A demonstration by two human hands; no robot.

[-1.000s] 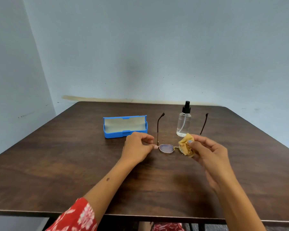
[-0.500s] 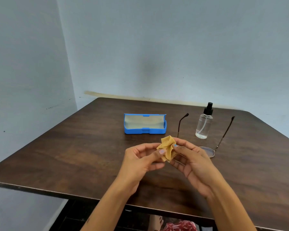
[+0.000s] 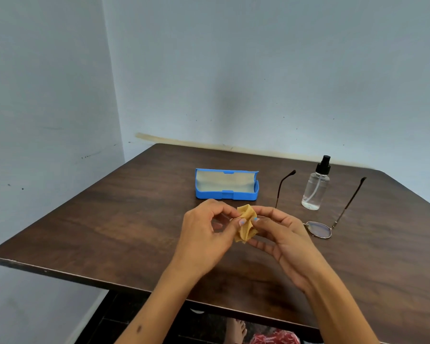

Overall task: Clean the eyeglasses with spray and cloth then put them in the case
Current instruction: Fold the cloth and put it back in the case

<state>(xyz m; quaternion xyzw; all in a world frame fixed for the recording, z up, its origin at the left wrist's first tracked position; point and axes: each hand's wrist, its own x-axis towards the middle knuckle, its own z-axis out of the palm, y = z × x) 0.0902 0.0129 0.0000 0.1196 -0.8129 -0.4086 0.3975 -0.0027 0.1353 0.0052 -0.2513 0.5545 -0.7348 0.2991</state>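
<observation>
Since a second ago, both hands left the eyeglasses point(image 3: 319, 229); left hand point(image 3: 204, 234) and right hand point(image 3: 283, 234) together pinch the crumpled yellow cloth point(image 3: 246, 223) above the counter point(image 3: 109, 227).

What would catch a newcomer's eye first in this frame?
Probably the crumpled tan cloth pinched between the left hand and right hand, over the middle of the dark wooden table. Next, the bright blue case lying open behind the hands. To the right, the eyeglasses rest with temples spread either side of a clear spray bottle.
</observation>
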